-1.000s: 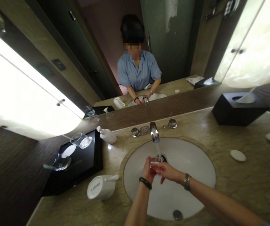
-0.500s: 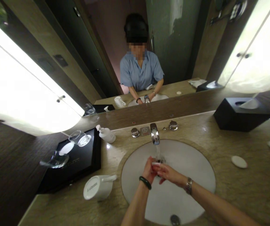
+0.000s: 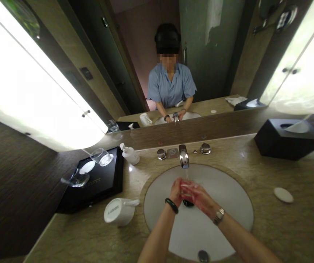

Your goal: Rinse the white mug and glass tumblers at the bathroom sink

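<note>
Both my hands meet over the white basin (image 3: 228, 204), under the chrome faucet (image 3: 183, 157), which is running water. My left hand (image 3: 176, 191), with a dark bangle at the wrist, and my right hand (image 3: 199, 197), with a metal watch, are wrapped around a small clear glass (image 3: 186, 185). The glass is mostly hidden by my fingers, and the water falls on it. The dark drain (image 3: 188, 203) shows just below my hands.
A white mug (image 3: 118, 212) lies on its side left of the basin. A black tray (image 3: 102, 182) with clear glasses and a soap dispenser (image 3: 131, 155) stand at the back left. At the right are a black tissue box (image 3: 288, 140) and a white disc (image 3: 283, 194). The mirror (image 3: 135, 54) shows my reflection.
My hands have closed more tightly around the glass and shifted slightly right under the stream. The camera has tilted a little; the counter items have not moved.
</note>
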Available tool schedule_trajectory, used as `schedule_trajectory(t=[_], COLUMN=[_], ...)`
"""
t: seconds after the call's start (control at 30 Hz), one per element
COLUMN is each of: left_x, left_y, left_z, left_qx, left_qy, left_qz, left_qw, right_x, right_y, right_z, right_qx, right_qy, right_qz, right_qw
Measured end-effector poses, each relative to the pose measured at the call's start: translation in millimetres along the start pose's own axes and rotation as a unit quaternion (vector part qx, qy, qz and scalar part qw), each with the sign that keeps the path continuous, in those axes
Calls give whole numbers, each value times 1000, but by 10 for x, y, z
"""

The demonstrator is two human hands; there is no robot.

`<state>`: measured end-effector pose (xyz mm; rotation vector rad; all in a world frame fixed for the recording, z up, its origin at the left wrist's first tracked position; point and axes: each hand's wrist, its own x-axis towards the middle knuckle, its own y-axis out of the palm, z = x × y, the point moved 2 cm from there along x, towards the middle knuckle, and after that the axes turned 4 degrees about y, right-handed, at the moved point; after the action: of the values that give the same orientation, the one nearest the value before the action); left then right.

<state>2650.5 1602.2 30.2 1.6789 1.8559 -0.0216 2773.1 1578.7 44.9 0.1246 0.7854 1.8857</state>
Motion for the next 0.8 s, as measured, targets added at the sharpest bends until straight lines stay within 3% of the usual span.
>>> schedule_trajectory(t=[0.07,0.17,0.23,0.33,0.43,0.53,0.6,0.67,0.73,0.8], left_x=[-59,-166,-222,-286,-409,-671,-935,-1256,-1603,-1940], left_y=[-19,-53,-87,-213,-386,-480,-515,-589,-754,-1009], left_z=[-36,-68,-93,-148,-232,-367,-471,-544,-566,-554], left_qx=[11,6,-8,6,84,176,278,404,491,510], left_qy=[-18,-40,-39,-18,41,148,231,287,299,287], left_qz=[-3,0,6,-48,-152,-174,-143,-102,-79,-83], left_qw=[1000,999,999,999,984,958,921,863,815,806], right_x=[-32,-98,-134,-185,-260,-348,-394,-410,-374,-257], right_y=[-7,-112,-265,-600,-946,-1098,-1035,-866,-636,-370], right_z=[-20,-12,19,49,33,15,16,16,7,10], right_qx=[-206,-505,-587,-611,-630,-668,-686,-696,-699,-695], right_qy=[-23,-127,-179,-179,-111,-45,-34,-36,-47,-66], right_qz=[46,117,102,1,-83,-86,-59,-21,23,60], right_qw=[977,846,783,771,764,737,725,717,713,713])
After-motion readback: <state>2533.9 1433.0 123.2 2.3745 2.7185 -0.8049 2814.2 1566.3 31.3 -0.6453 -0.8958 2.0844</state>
